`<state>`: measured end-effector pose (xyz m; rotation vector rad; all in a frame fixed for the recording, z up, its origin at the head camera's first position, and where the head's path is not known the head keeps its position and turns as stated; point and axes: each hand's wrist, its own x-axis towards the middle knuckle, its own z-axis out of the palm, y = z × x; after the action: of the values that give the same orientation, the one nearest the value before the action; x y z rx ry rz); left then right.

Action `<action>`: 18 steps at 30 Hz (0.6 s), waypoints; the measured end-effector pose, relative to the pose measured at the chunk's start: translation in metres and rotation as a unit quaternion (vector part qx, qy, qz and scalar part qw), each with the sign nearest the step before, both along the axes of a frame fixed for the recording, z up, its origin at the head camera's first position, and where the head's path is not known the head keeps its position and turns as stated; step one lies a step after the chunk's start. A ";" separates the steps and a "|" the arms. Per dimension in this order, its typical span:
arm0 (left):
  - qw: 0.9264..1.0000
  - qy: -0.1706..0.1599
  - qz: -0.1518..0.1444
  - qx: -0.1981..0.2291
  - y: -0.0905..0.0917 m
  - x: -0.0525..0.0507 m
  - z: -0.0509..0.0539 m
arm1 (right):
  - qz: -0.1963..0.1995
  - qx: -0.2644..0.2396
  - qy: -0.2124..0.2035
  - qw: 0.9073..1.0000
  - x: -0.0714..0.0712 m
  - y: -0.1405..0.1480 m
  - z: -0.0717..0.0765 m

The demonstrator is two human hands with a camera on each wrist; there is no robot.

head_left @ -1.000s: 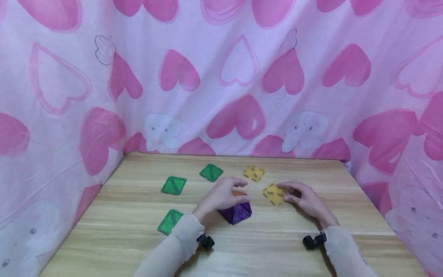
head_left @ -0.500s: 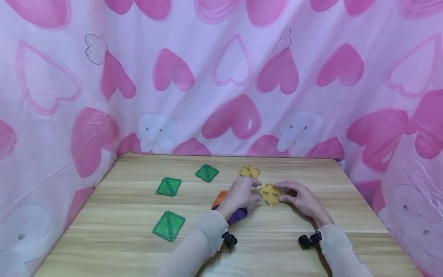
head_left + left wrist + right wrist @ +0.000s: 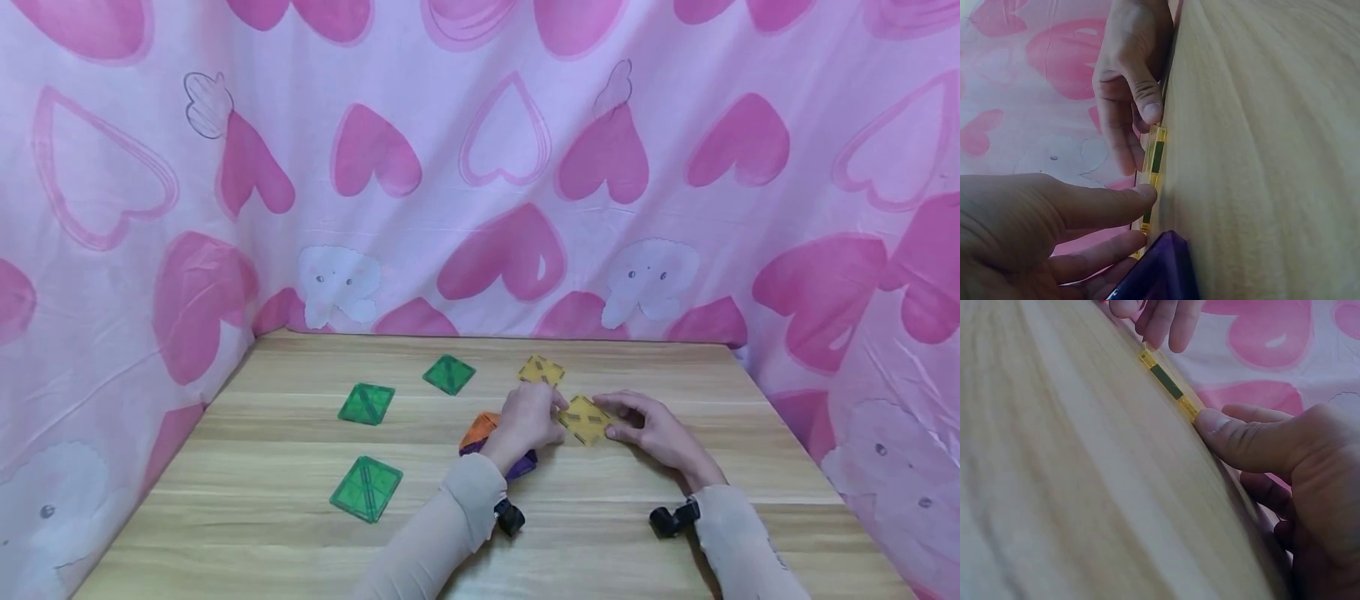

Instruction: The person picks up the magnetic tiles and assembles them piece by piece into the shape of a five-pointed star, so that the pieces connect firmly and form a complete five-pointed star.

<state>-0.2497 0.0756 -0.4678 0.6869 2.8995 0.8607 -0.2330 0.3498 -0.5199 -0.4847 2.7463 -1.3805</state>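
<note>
A yellow translucent magnetic tile (image 3: 584,420), square with dark strips along its edges and across its middle, lies flat on the table between both hands. My right hand (image 3: 654,433) pinches its right corner, thumb on the near edge and forefinger on the far one. At the opposite corner my left hand (image 3: 525,423) holds the edges between thumb and fingers; the left wrist view shows its thumb (image 3: 1113,203) against the tile. Partly hidden under the left forearm is a raised shape of orange (image 3: 478,432) and purple (image 3: 522,465) tiles, its purple corner close to the left fingers.
Behind the left hand lies another yellow square (image 3: 542,369). Several green squares rest to the left: one at the back (image 3: 448,375), one mid-left (image 3: 366,403), one nearer (image 3: 367,489). A pink heart-patterned curtain (image 3: 502,250) borders the wooden table (image 3: 247,533).
My left hand has moved right, from over the orange and purple shape to the yellow tile's left corner. The right hand stays on the tile. The head view has shifted slightly.
</note>
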 end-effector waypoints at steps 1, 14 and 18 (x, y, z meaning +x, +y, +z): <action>1.000 0.001 0.001 -0.002 0.001 0.000 0.000 | -0.002 -0.001 -0.002 1.000 0.000 0.000 0.000; 0.995 0.077 0.019 -0.053 0.006 0.004 -0.004 | 0.005 -0.048 0.014 0.999 -0.001 -0.009 0.001; 0.995 0.086 0.021 -0.051 0.005 0.003 -0.004 | 0.017 -0.089 0.003 0.996 -0.001 -0.011 0.002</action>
<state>-0.2469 0.0802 -0.4719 0.7259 3.0944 0.6821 -0.2341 0.3386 -0.5180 -0.5413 2.6192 -1.6263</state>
